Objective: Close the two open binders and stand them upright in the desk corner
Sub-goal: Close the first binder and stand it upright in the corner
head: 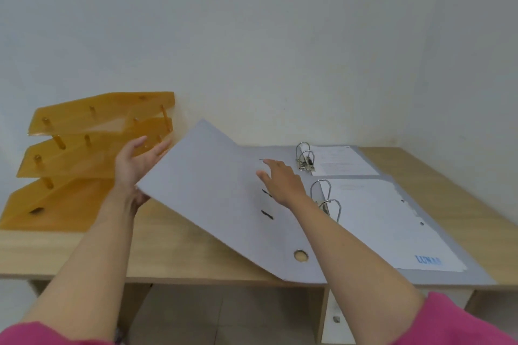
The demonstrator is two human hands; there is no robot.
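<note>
- Nearest, near binder point(378, 230) lies open on worktop point(179, 249), its cover point(218, 190) half raised.
- Left hand point(134, 165), fingers spread, cups the cover's edge; right hand point(280, 179) hovers, fingers apart.
- I'd fold it slowly over the rings point(330, 202).

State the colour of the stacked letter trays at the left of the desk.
Translucent amber-orange; the stacked letter trays show clearly in the head view.

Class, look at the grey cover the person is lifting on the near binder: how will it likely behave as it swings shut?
The cover looks stiff: it stays flat while tilted. It will probably pivot at the spine, then drop onto the rings and paper.
</note>
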